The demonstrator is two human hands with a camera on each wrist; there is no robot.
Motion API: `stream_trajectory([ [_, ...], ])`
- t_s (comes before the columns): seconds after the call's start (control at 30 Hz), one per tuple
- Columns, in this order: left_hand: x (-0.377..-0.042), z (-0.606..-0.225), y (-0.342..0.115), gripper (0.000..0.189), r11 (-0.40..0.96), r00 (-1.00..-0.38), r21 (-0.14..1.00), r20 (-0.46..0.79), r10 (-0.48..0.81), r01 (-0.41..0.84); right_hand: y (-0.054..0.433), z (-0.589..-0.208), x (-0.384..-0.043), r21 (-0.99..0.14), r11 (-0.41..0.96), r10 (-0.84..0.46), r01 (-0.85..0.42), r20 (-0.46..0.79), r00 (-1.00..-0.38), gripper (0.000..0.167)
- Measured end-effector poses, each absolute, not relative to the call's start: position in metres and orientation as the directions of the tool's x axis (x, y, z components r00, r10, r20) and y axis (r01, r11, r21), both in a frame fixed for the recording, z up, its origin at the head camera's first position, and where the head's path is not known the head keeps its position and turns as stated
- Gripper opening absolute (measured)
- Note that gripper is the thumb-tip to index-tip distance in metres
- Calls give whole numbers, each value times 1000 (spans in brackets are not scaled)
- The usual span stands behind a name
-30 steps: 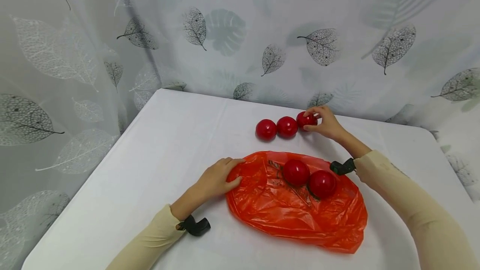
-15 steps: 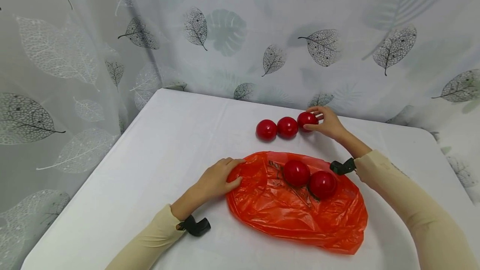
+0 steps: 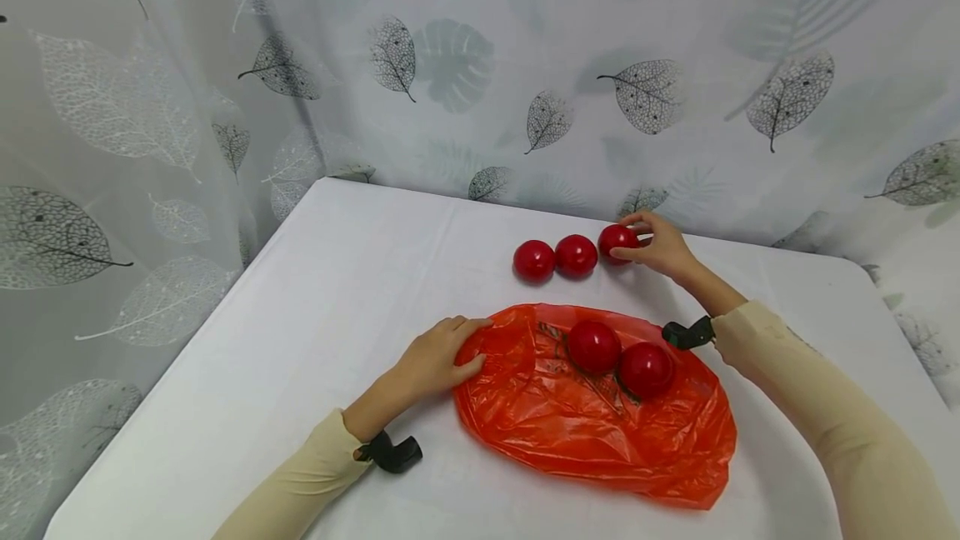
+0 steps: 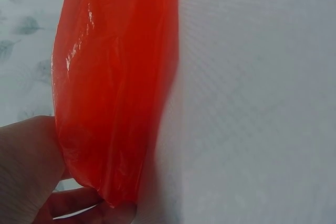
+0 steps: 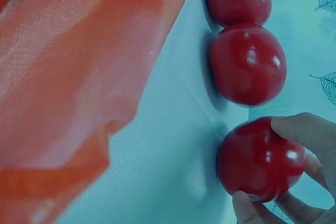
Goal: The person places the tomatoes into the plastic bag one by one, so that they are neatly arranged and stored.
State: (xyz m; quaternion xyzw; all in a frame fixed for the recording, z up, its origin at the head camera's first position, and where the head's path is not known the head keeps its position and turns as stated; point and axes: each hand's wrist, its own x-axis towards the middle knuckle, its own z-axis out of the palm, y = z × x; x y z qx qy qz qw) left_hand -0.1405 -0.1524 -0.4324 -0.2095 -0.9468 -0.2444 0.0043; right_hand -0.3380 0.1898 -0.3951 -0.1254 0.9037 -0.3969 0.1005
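My right hand (image 3: 663,250) grips a glossy red round fruit (image 5: 257,158), thumb on the near side and fingers on the far side. This fruit stands at the right end of a row, a small gap from the middle red fruit (image 3: 577,257). That one touches the left red fruit (image 3: 534,262). On the left, my left hand (image 3: 431,358) holds the edge of an orange-red plastic bag (image 3: 540,432), and in the left wrist view its fingers (image 4: 84,211) curl at the bag's edge. Two more red fruits (image 3: 594,347) lie against the bag's far side.
The bag lies crumpled on a white-covered table (image 3: 337,273), over printed lettering partly hidden by the fruits. Behind the table hangs a pale curtain (image 3: 480,40) with a leaf pattern. Both wrists carry a black strap-on device (image 3: 688,333).
My right hand has shifted slightly to the right with its fruit, so a small gap now shows beside the middle fruit. The left hand and the bag stay where they were.
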Motion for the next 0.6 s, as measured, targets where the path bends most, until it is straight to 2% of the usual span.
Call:
stream_trajectory([
  [0.3,-140,-434,-153,46,797,-913,453,124,388,400,189,-395,-335,-757,643,-270,-114,-85,-959,64],
  [0.6,-140,-433,-152,46,801,-913,446,119,390,400,191,-395,-332,-766,630,-293,-131,-77,-953,64],
])
